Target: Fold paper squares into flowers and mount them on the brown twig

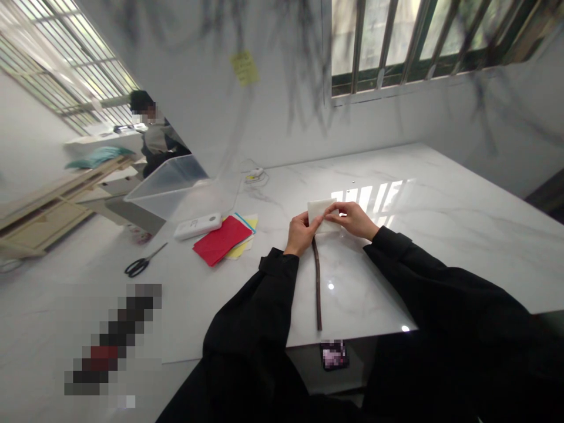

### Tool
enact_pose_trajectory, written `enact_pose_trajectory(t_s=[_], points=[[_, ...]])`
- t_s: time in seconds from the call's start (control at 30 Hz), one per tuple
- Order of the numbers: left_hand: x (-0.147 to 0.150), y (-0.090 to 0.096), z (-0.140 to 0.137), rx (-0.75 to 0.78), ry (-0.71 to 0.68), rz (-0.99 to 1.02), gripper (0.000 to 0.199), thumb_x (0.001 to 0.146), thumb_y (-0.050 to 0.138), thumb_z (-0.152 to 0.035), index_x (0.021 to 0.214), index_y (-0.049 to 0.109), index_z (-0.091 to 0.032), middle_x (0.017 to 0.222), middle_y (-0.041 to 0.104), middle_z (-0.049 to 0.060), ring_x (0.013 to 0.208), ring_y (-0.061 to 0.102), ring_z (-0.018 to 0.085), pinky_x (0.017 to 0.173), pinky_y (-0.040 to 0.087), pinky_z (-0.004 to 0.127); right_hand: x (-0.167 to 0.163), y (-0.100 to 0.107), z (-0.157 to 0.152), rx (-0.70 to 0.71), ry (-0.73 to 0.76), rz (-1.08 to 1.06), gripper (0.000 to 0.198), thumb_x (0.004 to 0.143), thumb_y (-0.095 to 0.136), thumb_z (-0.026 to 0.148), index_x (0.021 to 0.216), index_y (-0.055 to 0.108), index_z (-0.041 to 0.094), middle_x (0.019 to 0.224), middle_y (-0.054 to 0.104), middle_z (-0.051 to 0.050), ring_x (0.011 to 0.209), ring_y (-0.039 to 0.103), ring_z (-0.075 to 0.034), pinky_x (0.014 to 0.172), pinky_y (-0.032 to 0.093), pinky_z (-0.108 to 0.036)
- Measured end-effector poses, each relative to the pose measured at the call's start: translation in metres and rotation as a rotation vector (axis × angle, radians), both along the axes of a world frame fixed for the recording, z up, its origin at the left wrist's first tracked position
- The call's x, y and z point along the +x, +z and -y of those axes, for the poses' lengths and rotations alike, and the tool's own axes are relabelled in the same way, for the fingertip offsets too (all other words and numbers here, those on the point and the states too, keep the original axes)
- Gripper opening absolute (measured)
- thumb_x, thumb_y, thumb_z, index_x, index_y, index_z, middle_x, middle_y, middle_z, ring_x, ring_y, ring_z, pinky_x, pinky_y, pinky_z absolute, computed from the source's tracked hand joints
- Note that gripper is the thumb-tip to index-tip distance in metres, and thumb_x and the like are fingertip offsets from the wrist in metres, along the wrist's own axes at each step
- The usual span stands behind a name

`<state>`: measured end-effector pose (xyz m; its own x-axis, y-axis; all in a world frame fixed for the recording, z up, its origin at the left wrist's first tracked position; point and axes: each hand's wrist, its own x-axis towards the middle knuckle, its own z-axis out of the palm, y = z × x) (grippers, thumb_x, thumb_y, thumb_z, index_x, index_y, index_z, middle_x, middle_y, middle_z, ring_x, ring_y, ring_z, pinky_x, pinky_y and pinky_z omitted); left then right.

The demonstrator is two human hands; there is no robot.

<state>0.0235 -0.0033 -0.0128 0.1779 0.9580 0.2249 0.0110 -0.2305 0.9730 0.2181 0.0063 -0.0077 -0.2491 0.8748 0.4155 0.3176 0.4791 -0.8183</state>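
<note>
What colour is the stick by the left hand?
The stick is dark brown; it shows in the head view.

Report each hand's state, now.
Left hand: closed, holding the pale paper; whether it also holds the brown stick cannot be told.
Right hand: closed, pinching the same paper.

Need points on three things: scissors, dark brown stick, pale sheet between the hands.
Scissors (148, 258): head view, near where handles meet blades.
Dark brown stick (318, 284): head view, mid-length.
Pale sheet (316, 208): head view, upper left part, clear of the fingers.
</note>
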Motion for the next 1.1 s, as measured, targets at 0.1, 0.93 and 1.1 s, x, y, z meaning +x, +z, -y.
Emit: enact_pose_trajectory(t_s=[0.1,0.93,1.1], points=[[0.000,-0.001,-0.001,0.003,0.000,-0.001,0.051,0.075,0.082,-0.052,0.104,0.078,-0.010,0.090,0.079,0.009,0.077,0.071,0.022,0.071,0.054,0.031,-0.001,-0.002,0.000,0.000,-0.017,0.001,0.024,0.087,0.073,0.044,0.090,0.077,0.020,0.090,0.077,-0.004,0.083,0.065,-0.020,0.073,0.048,-0.031],[0.002,0.001,-0.002,-0.013,-0.031,0.085,0.056,0.070,0.087,-0.048,0.109,0.072,-0.011,0.102,0.078,0.012,0.091,0.073,0.025,0.084,0.057,0.037,-0.012,0.005,0.008,-0.272,0.047,-0.427,0.061,0.070,0.087,0.043,0.121,0.066,0.019,0.100,0.077,-0.007,0.090,0.072,-0.026,0.084,0.060,-0.040],[0.004,0.004,-0.001,0.021,-0.046,0.075,0.055,0.070,0.087,-0.045,0.110,0.068,-0.013,0.105,0.077,0.012,0.092,0.072,0.023,0.085,0.057,0.036,-0.009,0.009,0.010,-0.302,0.085,-0.371,0.042,0.072,0.086,0.045,0.102,0.076,0.017,0.099,0.078,-0.006,0.088,0.072,-0.025,0.084,0.059,-0.039]])
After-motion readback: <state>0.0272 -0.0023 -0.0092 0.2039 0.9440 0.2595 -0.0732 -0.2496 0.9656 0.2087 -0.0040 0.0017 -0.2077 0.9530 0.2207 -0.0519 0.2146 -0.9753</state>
